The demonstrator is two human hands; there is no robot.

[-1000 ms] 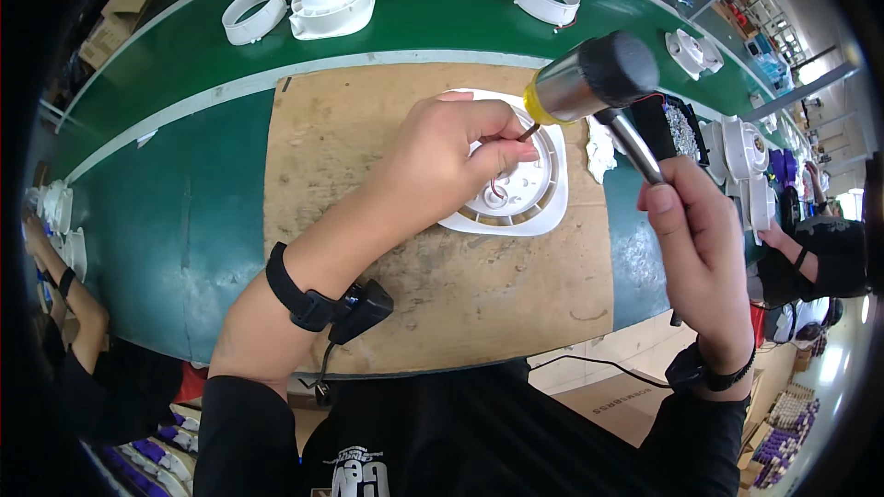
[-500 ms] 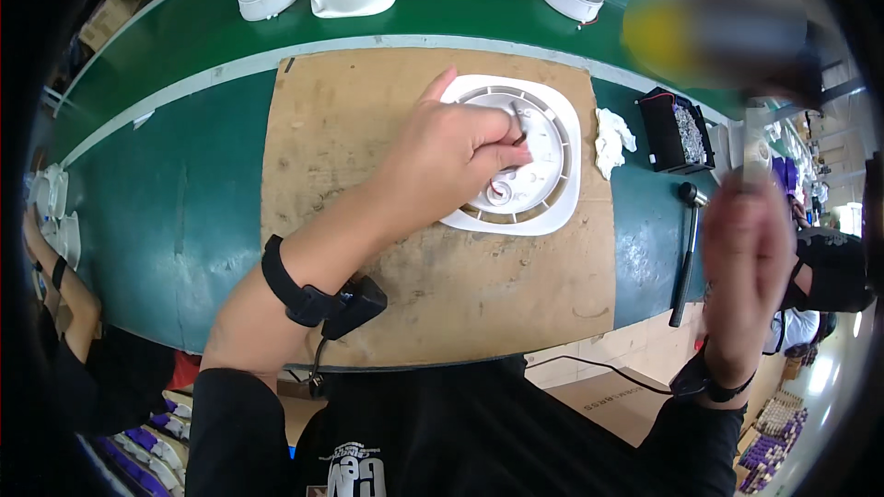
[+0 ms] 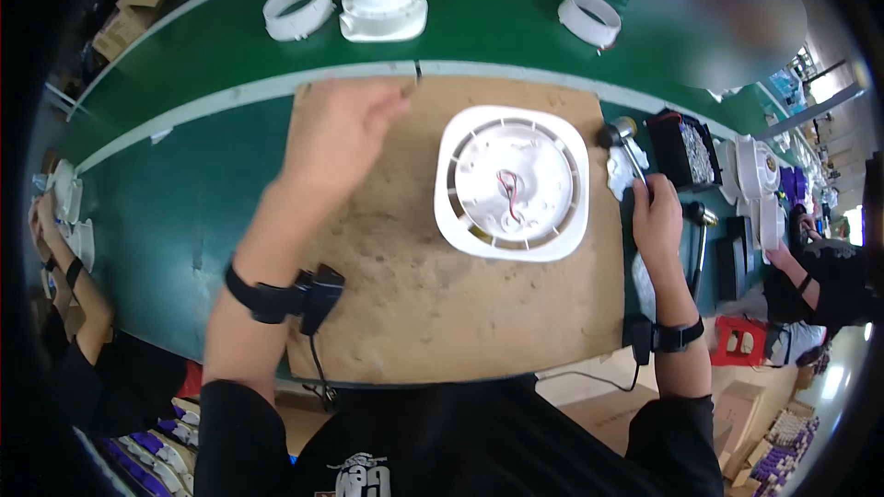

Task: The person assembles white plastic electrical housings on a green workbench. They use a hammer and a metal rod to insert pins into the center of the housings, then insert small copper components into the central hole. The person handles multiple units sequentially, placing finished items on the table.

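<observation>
A white fan housing (image 3: 573, 237) with rounded corners lies on the brown cardboard sheet (image 3: 396, 313), its round hollow facing up and red wires (image 3: 508, 189) loose in the middle. Off to its left, my left hand (image 3: 341, 133) is over the sheet, blurred, thumb and fingers pinched together; anything between them is too small to name. On the other side of the housing, my right hand (image 3: 657, 216) grips a hammer (image 3: 635, 158) by its handle. Its head lies over a crumpled white cloth (image 3: 622, 182) at the sheet's right edge.
A black box (image 3: 680, 149) of small metal parts stands at the right, with a second hammer (image 3: 702, 230) below it. Across the green bench are two white rings (image 3: 299, 11) (image 3: 589, 20) and a white blower housing (image 3: 384, 9). Other people work at both sides.
My left hand has left the housing's hollow and moved left. My right hand has come down and inward with the hammer, from the raised position at the right. The wires in the housing now show.
</observation>
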